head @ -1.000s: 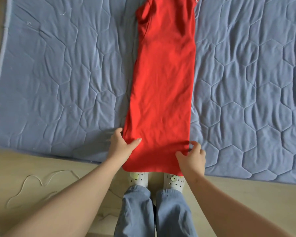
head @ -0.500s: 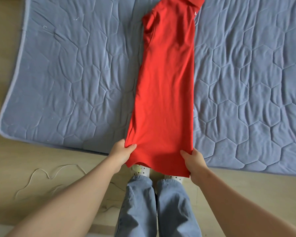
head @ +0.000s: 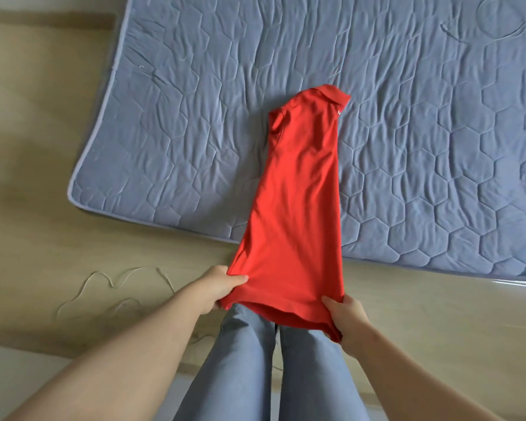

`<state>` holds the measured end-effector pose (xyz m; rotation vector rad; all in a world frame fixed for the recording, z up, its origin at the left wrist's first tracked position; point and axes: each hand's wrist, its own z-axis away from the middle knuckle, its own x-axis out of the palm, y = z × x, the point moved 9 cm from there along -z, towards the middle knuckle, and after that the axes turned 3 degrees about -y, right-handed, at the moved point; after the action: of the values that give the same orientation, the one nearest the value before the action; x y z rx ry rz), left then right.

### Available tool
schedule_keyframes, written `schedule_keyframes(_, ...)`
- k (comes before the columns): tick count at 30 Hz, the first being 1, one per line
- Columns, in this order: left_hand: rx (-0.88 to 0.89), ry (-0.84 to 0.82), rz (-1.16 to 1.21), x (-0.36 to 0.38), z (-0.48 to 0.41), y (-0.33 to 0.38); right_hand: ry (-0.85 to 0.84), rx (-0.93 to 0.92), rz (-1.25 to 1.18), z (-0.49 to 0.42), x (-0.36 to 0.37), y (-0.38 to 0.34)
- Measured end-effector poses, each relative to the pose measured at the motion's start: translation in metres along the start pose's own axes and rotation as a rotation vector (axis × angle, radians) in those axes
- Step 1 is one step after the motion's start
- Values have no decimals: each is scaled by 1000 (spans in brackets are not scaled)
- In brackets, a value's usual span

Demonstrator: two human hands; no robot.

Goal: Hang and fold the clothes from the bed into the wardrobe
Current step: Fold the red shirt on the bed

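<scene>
The lengthwise-folded red shirt (head: 298,208) is gripped at its hem corners by the left hand (head: 222,288) and right hand (head: 343,317), just off the edge of the bed (head: 195,117). Its long axis is directed away from both hands, and the collar end (head: 331,94) is apparently supported on the bed.

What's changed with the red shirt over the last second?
The left hand and right hand gripped the hem corners of the red shirt and lifted its hem off the bed, toward the person. Its collar still lies on the bed; the shirt stays folded lengthwise.
</scene>
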<state>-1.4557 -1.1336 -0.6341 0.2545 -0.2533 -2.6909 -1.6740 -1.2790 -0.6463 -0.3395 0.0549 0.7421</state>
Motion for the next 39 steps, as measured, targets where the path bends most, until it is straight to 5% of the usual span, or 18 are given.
schedule_keyframes(5,-112,-47,71,7,32,-27,-42,75,-60,31,4,30)
schedule_keyframes(9,13,2,362,-1,18,29,-59,100,-277,22,9,-2)
schedule_keyframes(16,176,-102,555,-3,-19,177,-64,33,-610,-33,0,-135)
schedule_keyframes(25,428,-193,772,-11,-54,327,-126,-197,-665,-77,-13,-298)
schedule_keyframes(30,540,-209,292,-1,-89,344,-121,-266,-572,-113,-18,-307)
schedule_keyframes(36,505,304,-39,-29,-142,305,38,-207,-316,-158,-20,-267)
schedule_keyframes(39,332,376,-59,-32,-164,270,66,-222,-216,-177,-17,-261)
